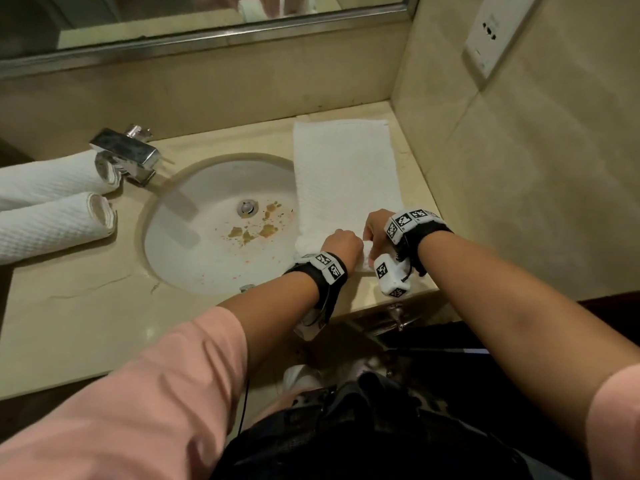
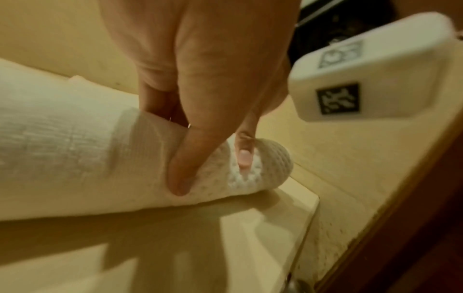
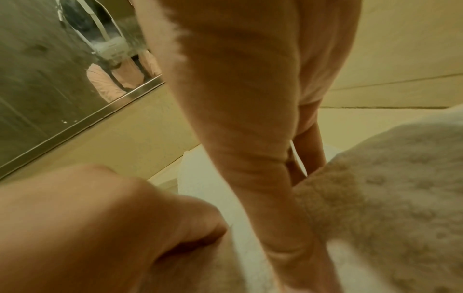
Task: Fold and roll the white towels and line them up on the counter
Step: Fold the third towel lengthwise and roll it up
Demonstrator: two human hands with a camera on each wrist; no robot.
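A white towel [image 1: 346, 174] lies folded into a long strip on the counter to the right of the sink, its near end curled into a small roll [image 2: 150, 168]. My left hand [image 1: 341, 245] grips that roll, fingers curled round it and thumb pressed on its side. Just to the right, my right hand [image 1: 377, 230] curls over the same rolled end [image 3: 375, 198]. Two finished towel rolls [image 1: 52, 202] lie side by side at the counter's far left.
The round sink [image 1: 221, 223], stained and speckled, takes up the middle of the beige counter [image 1: 86, 306]. A chrome tap [image 1: 128, 155] stands at its back left. A tiled wall [image 1: 519, 168] with a socket closes the right side; a mirror runs along the back.
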